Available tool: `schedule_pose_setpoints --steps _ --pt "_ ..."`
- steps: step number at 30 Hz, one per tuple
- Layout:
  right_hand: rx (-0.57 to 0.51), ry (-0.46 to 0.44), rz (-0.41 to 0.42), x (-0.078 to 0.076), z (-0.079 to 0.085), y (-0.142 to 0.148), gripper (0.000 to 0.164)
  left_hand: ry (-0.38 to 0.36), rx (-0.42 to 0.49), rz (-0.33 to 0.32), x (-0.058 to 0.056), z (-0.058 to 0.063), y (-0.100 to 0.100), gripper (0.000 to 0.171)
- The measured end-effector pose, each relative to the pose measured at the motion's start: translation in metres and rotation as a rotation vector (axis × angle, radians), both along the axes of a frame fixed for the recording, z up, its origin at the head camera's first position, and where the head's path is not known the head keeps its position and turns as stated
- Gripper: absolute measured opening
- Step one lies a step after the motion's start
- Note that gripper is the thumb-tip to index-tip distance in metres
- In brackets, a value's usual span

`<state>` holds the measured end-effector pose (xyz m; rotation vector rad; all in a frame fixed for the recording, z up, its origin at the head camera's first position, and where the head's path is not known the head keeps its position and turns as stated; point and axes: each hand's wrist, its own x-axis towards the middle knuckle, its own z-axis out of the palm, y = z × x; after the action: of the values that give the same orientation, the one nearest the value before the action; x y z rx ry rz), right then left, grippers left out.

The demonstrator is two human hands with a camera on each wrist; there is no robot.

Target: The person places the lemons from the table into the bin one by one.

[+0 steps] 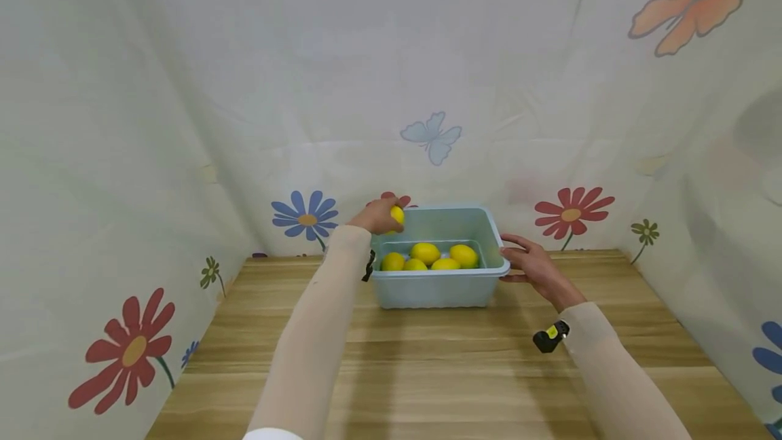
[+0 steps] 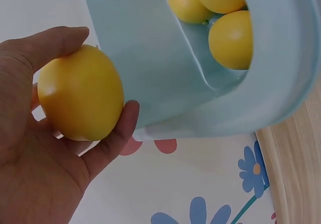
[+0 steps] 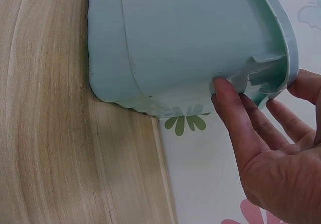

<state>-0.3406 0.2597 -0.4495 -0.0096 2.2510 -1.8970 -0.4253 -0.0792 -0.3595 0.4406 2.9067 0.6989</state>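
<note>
A pale blue plastic bin (image 1: 436, 290) stands near the back of the table with several yellow lemons (image 1: 425, 253) on its floor. My left hand (image 1: 377, 216) holds one lemon (image 2: 81, 94) at the bin's left side, about level with the rim. In the left wrist view, thumb and fingers curve round that lemon, which is apart from the others. At the bin's right end, my right hand (image 1: 536, 271) grips the rim. The right wrist view shows its thumb on the rim (image 3: 291, 43) and the fingers against the outer wall underneath.
The wood-grain table (image 1: 446, 365) extends in front of the bin. Pale curtains (image 1: 342, 87) printed with flowers and butterflies hang close behind it and on both sides. Each wrist wears a dark band; a black device (image 1: 546, 338) sits at the right one.
</note>
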Motion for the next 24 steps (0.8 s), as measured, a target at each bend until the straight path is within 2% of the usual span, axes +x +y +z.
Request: schedule_pose_setpoints --steps 8,12,18,24 --pt "-0.009 0.001 0.012 0.002 0.001 -0.001 0.065 0.003 0.053 0.006 -0.007 -0.003 -0.003 0.053" --pt "-0.011 -0.001 0.009 0.003 0.002 -0.003 0.065 0.017 0.039 -0.011 -0.009 -0.006 -0.008 0.051" --pt "-0.006 -0.004 -0.004 0.002 0.002 -0.003 0.064 0.029 0.024 -0.031 -0.004 -0.005 -0.01 0.053" --pt "-0.004 -0.007 0.0 0.003 0.002 -0.002 0.065 0.12 -0.016 -0.064 0.003 -0.004 -0.009 0.054"
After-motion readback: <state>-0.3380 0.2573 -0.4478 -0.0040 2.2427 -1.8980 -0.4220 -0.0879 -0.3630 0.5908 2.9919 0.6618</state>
